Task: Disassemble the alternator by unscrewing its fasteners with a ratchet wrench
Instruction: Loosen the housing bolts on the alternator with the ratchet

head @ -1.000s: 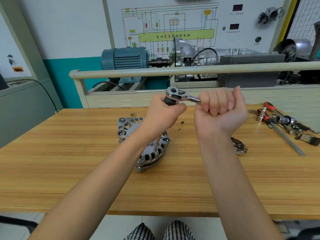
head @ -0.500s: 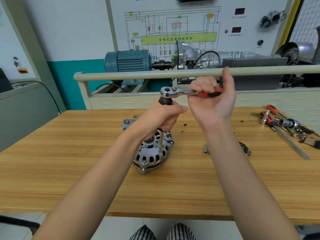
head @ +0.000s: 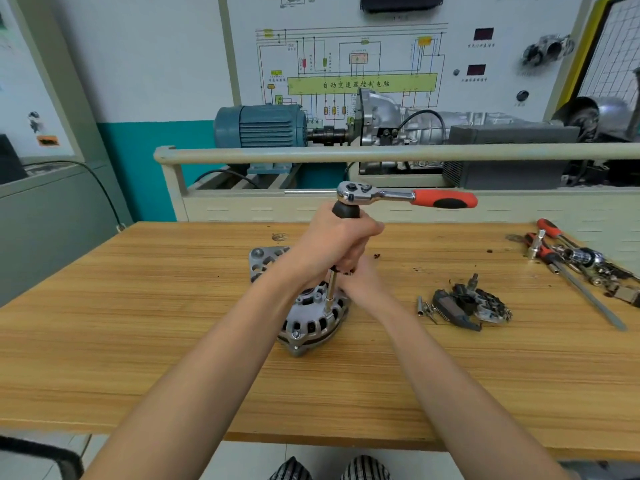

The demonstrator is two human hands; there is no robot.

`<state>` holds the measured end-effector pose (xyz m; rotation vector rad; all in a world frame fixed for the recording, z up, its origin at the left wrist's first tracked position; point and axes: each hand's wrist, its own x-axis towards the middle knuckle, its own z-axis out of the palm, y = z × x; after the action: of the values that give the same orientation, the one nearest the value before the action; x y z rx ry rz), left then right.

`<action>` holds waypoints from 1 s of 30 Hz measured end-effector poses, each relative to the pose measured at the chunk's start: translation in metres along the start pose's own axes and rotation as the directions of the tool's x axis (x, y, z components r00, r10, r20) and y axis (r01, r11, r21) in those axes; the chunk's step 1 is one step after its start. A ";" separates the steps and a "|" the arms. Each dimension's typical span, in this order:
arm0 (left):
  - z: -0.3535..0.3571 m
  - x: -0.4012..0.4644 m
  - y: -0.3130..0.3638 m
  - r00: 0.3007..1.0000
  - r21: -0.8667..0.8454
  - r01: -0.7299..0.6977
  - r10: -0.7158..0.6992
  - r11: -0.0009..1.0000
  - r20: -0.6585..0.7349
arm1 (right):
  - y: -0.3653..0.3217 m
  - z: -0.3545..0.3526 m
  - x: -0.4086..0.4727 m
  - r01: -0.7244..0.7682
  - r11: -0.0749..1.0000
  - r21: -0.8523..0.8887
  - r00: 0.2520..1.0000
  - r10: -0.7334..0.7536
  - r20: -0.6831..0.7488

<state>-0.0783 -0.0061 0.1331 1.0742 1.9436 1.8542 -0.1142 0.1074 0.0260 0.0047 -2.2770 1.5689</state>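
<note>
Alternator [head: 311, 318]: silver, ribbed housing, stands on the wooden surface [head: 138, 341] near its middle, partly hidden by the forearms.

Ratchet [head: 405, 197]: chrome head, red-and-black grip, handle level and pointing right, free of any hand. A black-handled extension [head: 331, 292] drops from its head to the alternator's top.

Left hand [head: 332, 244]: clenched round the black handle of the extension, just under the ratchet head.

Right hand [head: 363, 282]: low beside the alternator, at the foot of the extension; mostly hidden behind the left hand, so its grip cannot be told.

Removed parts [head: 467, 308]: dark rectifier-like pieces with small bolts and a socket just left of them, on the surface right of the alternator and apart from it.

Tools [head: 571, 258]: red-handled screwdrivers, sockets and bits heaped at the far right edge of the surface.

Rail [head: 381, 154]: beige bar running across behind the surface.

Motor [head: 259, 126]: blue-grey, finned, coupled by a shaft to a silver gearbox [head: 398, 123] behind the rail.

Panel [head: 346, 57]: white wiring diagram; its green bar reads "自动变速器控制电脑". Two small dark displays sit at its right; their captions are too small to read.
</note>
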 end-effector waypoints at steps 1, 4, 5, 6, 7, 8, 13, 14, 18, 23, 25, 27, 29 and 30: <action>0.001 0.000 0.000 1.000 0.012 0.006 -0.006 1.000 -0.006 | -0.004 0.006 -0.001 0.029 0.998 -0.063 0.999 -0.031 -0.035; 0.003 0.000 0.001 1.000 0.034 0.021 -0.021 0.999 -0.001 | -0.013 0.011 -0.002 0.060 0.991 -0.121 0.992 -0.073 -0.099; 0.004 0.000 0.001 1.000 0.042 0.025 -0.025 0.999 0.010 | -0.015 0.011 -0.003 0.048 0.989 -0.138 0.991 -0.064 -0.115; 0.004 -0.001 0.002 0.999 0.048 0.029 -0.030 0.998 0.021 | -0.016 0.010 -0.003 0.033 0.986 -0.165 0.990 -0.055 -0.132; 0.004 -0.002 0.003 0.999 0.049 0.032 -0.033 0.998 0.031 | -0.016 0.010 -0.004 0.026 0.981 -0.191 0.988 -0.055 -0.146; 0.003 -0.004 0.003 0.999 0.044 0.031 -0.033 0.999 0.040 | -0.015 0.011 -0.006 0.027 0.980 -0.195 0.986 -0.058 -0.154; -0.005 -0.014 0.001 0.998 -0.013 0.009 -0.008 1.000 0.059 | -0.013 0.011 -0.013 0.032 0.990 -0.136 0.987 -0.054 -0.155; -0.007 -0.016 0.001 0.998 -0.029 0.005 -0.003 1.000 0.059 | -0.011 0.011 -0.015 0.032 0.994 -0.100 0.986 -0.047 -0.157; -0.012 -0.017 0.003 0.999 -0.101 -0.013 0.018 0.995 0.052 | -0.022 0.009 -0.031 0.113 0.994 0.014 0.989 -0.111 -0.093; -0.020 -0.019 -0.001 0.998 -0.200 -0.041 0.049 0.979 0.039 | -0.019 -0.005 -0.051 0.167 0.986 -0.012 0.985 -0.168 -0.031; -0.022 -0.020 -0.003 0.998 -0.224 -0.053 0.060 0.973 0.028 | -0.014 -0.009 -0.062 0.171 0.984 -0.050 0.983 -0.174 -0.056; -0.025 -0.021 -0.005 0.997 -0.237 -0.067 0.074 0.969 0.019 | -0.013 -0.009 -0.072 0.198 0.971 -0.131 0.977 -0.206 -0.050; -0.026 -0.022 -0.005 0.997 -0.254 -0.079 0.083 0.964 0.006 | -0.012 -0.007 -0.078 0.233 0.954 -0.190 0.971 -0.238 -0.003; -0.027 -0.022 -0.006 0.996 -0.260 -0.083 0.086 0.962 -0.002 | -0.011 -0.006 -0.079 0.247 0.948 -0.200 0.968 -0.249 0.016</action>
<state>-0.0820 -0.0401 0.1254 1.0936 1.6130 2.0740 -0.0364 0.0919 0.0138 0.2213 -2.3135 1.2060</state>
